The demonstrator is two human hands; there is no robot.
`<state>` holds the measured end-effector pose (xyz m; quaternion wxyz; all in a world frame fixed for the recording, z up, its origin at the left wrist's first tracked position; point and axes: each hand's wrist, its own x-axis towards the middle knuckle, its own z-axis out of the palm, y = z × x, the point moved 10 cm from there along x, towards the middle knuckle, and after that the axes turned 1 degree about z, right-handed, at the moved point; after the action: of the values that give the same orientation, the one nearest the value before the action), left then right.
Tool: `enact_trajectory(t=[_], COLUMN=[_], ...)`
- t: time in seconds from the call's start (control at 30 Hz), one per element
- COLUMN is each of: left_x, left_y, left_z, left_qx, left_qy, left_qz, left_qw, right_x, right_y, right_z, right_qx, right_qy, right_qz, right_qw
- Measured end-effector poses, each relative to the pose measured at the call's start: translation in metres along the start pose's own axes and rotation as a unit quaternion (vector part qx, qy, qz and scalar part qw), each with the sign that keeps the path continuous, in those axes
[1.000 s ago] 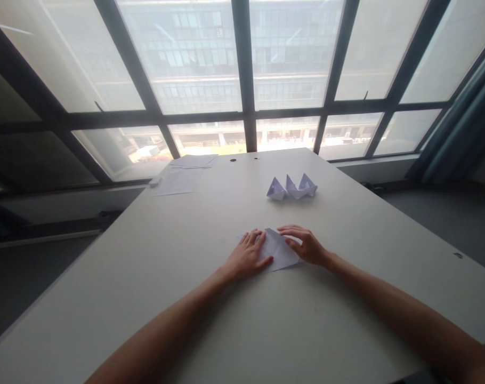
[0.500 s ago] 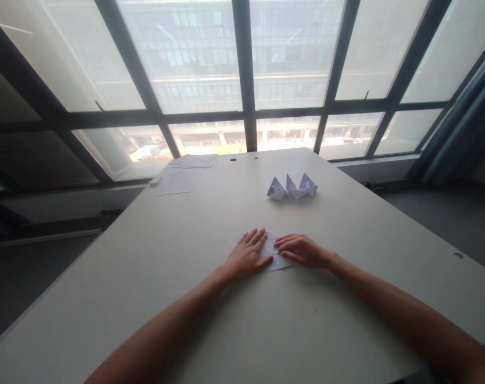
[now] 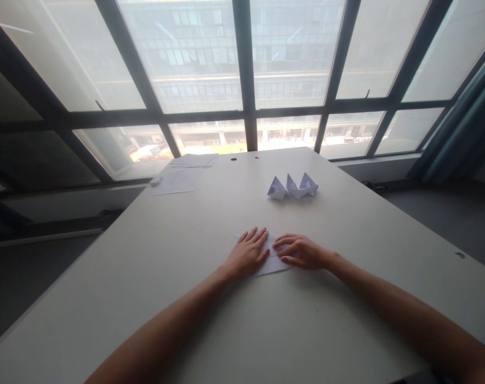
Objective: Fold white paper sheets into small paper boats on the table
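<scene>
Two hands are pressed on a folded white paper [image 3: 272, 260] at table centre | left hand [image 3: 248, 254] laid flat, fingers apart | right hand [image 3: 302, 252] curled, fingertips pinning a flap | crease-flattening judged in hand; firm pressure along the fold is called for next | three paper boats [image 3: 292, 187] seen at 1 o'clock | loose sheets [image 3: 178, 181] at 11 o'clock on the table [image 3: 186, 298]

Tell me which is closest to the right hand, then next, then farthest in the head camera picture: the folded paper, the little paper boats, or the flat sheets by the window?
1. The folded paper, right under the right hand.
2. The paper boats, farther back, mid-table.
3. The flat sheets, far back on the left, near the window.
</scene>
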<state>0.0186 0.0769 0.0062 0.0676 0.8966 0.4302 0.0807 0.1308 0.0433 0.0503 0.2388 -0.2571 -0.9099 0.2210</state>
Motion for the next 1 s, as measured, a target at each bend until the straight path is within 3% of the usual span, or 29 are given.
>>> enact_trajectory(t=[0.07, 0.2, 0.27, 0.4, 0.53, 0.67, 1.0], left_x=[0.000, 0.002, 0.002, 0.003, 0.005, 0.005, 0.001], left_y=[-0.001, -0.002, -0.002, -0.003, -0.006, -0.006, -0.014], left_z=[0.003, 0.003, 0.004, 0.004, 0.004, 0.001, 0.001], left_qx=[-0.003, -0.004, -0.005, -0.004, -0.013, -0.017, 0.008], left_qy=[-0.007, -0.009, -0.010, -0.002, -0.005, 0.008, 0.022], left_qz=[0.003, -0.001, -0.001, 0.000, -0.011, -0.030, -0.062], left_qw=[1.000, 1.000, 1.000, 1.000, 1.000, 0.999, 0.998], right_x=[0.000, -0.007, -0.009, -0.001, -0.001, -0.005, -0.023], right_y=[0.007, 0.039, 0.047, 0.041, 0.039, 0.040, 0.035], right_z=[-0.003, -0.033, -0.037, -0.004, 0.024, 0.029, 0.026], right_qx=[0.015, 0.000, -0.026, -0.065, -0.105, -0.123, -0.178], right_qy=[0.017, 0.170, 0.194, 0.050, -0.068, -0.090, -0.073], right_qz=[0.008, 0.095, 0.116, 0.099, 0.102, 0.109, 0.158], right_qw=[1.000, 0.981, 0.974, 0.992, 0.987, 0.982, 0.968])
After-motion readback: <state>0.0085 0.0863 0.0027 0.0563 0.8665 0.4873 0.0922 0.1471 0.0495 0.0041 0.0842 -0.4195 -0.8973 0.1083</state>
